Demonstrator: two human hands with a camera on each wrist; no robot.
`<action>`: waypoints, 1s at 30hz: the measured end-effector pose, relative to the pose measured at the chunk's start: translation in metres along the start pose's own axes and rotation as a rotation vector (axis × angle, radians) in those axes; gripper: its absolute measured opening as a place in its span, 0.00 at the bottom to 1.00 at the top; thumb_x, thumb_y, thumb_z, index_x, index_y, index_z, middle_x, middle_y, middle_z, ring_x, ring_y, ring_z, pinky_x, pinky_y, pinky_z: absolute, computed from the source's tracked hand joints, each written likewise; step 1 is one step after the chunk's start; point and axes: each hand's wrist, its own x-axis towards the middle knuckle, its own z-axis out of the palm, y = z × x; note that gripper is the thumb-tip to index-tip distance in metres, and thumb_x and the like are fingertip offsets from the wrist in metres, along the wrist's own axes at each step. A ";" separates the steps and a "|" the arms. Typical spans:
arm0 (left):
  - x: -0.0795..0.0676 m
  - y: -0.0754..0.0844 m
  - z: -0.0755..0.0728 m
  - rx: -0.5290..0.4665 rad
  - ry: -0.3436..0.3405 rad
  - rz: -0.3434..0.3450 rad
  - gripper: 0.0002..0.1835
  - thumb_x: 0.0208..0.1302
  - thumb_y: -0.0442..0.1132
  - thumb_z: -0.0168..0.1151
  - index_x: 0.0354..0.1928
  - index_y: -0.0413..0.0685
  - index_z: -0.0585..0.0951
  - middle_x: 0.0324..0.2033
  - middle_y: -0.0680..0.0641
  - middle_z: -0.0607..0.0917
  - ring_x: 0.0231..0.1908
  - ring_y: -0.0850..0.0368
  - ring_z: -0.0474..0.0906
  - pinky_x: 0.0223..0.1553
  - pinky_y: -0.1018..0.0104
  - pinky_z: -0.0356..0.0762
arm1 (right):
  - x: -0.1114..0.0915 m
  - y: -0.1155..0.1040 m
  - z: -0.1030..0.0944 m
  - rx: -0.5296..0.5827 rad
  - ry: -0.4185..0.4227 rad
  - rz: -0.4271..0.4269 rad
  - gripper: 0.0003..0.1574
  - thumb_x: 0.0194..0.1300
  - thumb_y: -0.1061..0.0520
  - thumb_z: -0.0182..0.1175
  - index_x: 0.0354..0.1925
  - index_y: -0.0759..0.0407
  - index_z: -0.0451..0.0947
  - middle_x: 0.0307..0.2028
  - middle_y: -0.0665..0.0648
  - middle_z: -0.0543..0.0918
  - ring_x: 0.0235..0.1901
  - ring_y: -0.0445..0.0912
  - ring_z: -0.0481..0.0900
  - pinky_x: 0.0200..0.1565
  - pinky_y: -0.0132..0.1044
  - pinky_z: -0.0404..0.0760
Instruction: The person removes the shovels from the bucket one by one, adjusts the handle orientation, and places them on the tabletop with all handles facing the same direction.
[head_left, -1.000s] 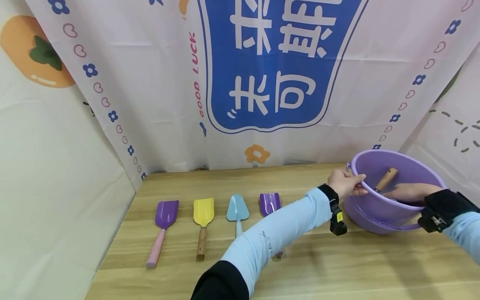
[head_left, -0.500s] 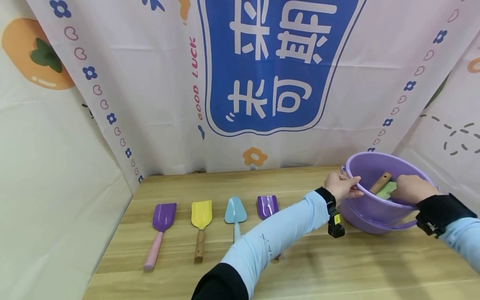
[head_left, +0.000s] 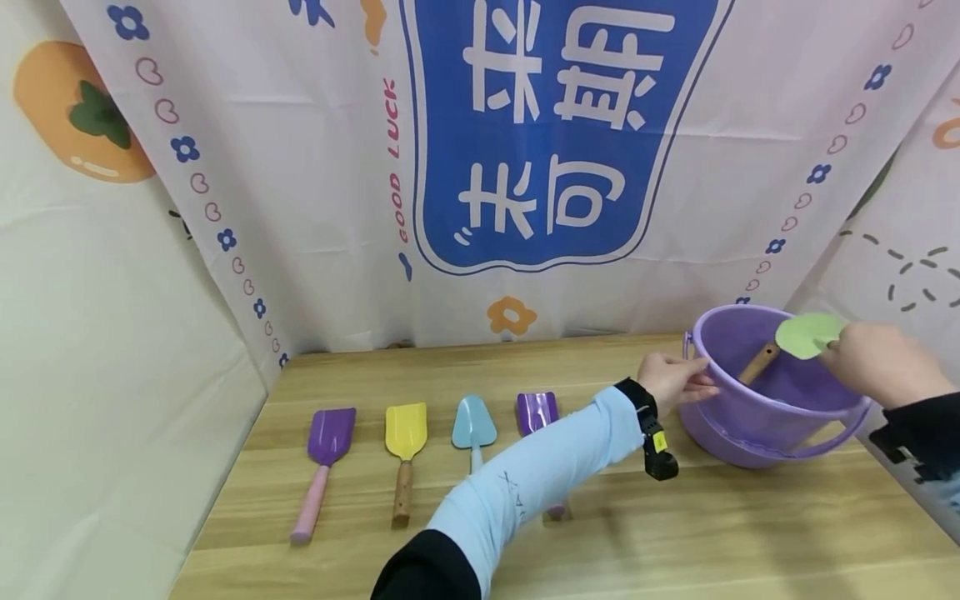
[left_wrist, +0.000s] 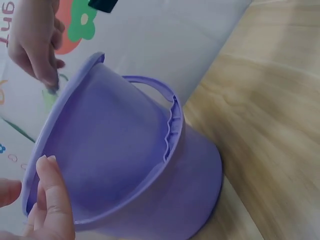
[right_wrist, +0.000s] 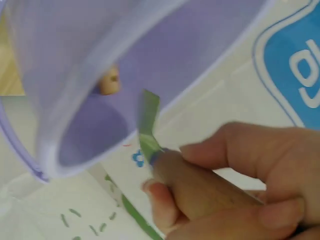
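Observation:
My right hand (head_left: 881, 362) grips the brown handle of a small green shovel (head_left: 806, 335). It holds the shovel over the right side of a purple bucket (head_left: 757, 425), and the green blade (right_wrist: 148, 112) shows near the bucket's mouth in the right wrist view. Beside the bucket's left rim is my left hand (head_left: 671, 383), its thumb and fingers apart with fingertips right at the rim. Inside the bucket leans a wooden handle (head_left: 759, 364); its lower end is hidden behind the bucket wall.
Several shovels lie in a row on the wooden table (head_left: 330, 575): a purple shovel (head_left: 332, 435), a yellow shovel (head_left: 406, 429), a blue shovel (head_left: 473, 422) and another purple shovel (head_left: 537, 411), partly hidden by my left arm. A printed cloth (head_left: 337, 308) hangs behind.
My right hand has come up out of the bucket with the green shovel and moved right. My left hand has let go of the rim and shifted slightly left.

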 end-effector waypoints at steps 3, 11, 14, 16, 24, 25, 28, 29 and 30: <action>-0.002 0.004 -0.008 0.012 0.023 0.011 0.08 0.59 0.32 0.62 0.32 0.29 0.80 0.29 0.31 0.82 0.31 0.42 0.83 0.35 0.61 0.84 | -0.003 -0.012 -0.001 -0.017 0.106 -0.041 0.18 0.63 0.56 0.48 0.19 0.64 0.67 0.18 0.59 0.69 0.20 0.54 0.70 0.17 0.45 0.69; 0.007 0.011 -0.025 -0.034 0.027 0.095 0.14 0.59 0.37 0.63 0.32 0.27 0.80 0.27 0.33 0.83 0.24 0.49 0.82 0.33 0.62 0.84 | -0.009 -0.061 0.012 0.006 0.405 -0.300 0.17 0.63 0.60 0.47 0.18 0.56 0.63 0.16 0.52 0.68 0.19 0.51 0.67 0.21 0.48 0.67; 0.012 0.015 -0.032 -0.085 0.030 0.136 0.16 0.59 0.42 0.63 0.30 0.31 0.81 0.25 0.37 0.82 0.22 0.52 0.80 0.33 0.61 0.85 | -0.012 -0.079 0.019 0.064 0.411 -0.364 0.16 0.64 0.61 0.47 0.18 0.56 0.65 0.16 0.49 0.72 0.20 0.51 0.72 0.23 0.49 0.70; 0.014 0.019 -0.035 -0.101 0.046 0.163 0.16 0.60 0.43 0.63 0.29 0.33 0.81 0.25 0.38 0.82 0.21 0.54 0.79 0.33 0.60 0.85 | -0.013 -0.090 0.025 0.090 0.410 -0.381 0.15 0.64 0.61 0.48 0.20 0.58 0.68 0.18 0.50 0.75 0.22 0.52 0.74 0.24 0.50 0.72; 0.011 0.028 -0.048 -0.119 0.044 0.196 0.13 0.60 0.38 0.62 0.30 0.30 0.81 0.20 0.42 0.80 0.21 0.55 0.80 0.33 0.62 0.85 | -0.013 -0.120 0.050 0.135 0.423 -0.395 0.12 0.65 0.59 0.51 0.36 0.67 0.78 0.32 0.66 0.80 0.34 0.61 0.75 0.27 0.62 0.70; 0.011 0.029 -0.051 -0.113 0.050 0.198 0.11 0.60 0.37 0.62 0.30 0.31 0.80 0.20 0.43 0.79 0.21 0.55 0.80 0.33 0.63 0.85 | -0.013 -0.123 0.053 0.139 0.429 -0.404 0.11 0.65 0.60 0.51 0.35 0.66 0.77 0.31 0.66 0.79 0.33 0.60 0.75 0.26 0.61 0.70; 0.010 0.031 -0.059 -0.075 0.082 0.197 0.07 0.60 0.32 0.61 0.29 0.32 0.80 0.19 0.43 0.79 0.20 0.55 0.80 0.32 0.65 0.84 | -0.012 -0.131 0.063 0.148 0.445 -0.449 0.10 0.64 0.61 0.51 0.27 0.62 0.74 0.26 0.62 0.77 0.30 0.57 0.74 0.27 0.57 0.71; 0.008 0.034 -0.062 -0.058 0.092 0.193 0.06 0.60 0.31 0.60 0.29 0.32 0.80 0.19 0.43 0.78 0.20 0.56 0.79 0.33 0.64 0.84 | -0.012 -0.134 0.067 0.159 0.445 -0.460 0.10 0.64 0.62 0.51 0.27 0.63 0.73 0.26 0.62 0.77 0.30 0.58 0.74 0.29 0.57 0.72; 0.008 0.036 -0.066 -0.033 0.105 0.190 0.05 0.60 0.30 0.61 0.29 0.33 0.80 0.19 0.44 0.78 0.20 0.57 0.79 0.33 0.65 0.84 | -0.011 -0.136 0.070 0.167 0.442 -0.469 0.11 0.64 0.62 0.51 0.24 0.61 0.71 0.24 0.60 0.75 0.28 0.57 0.73 0.28 0.55 0.72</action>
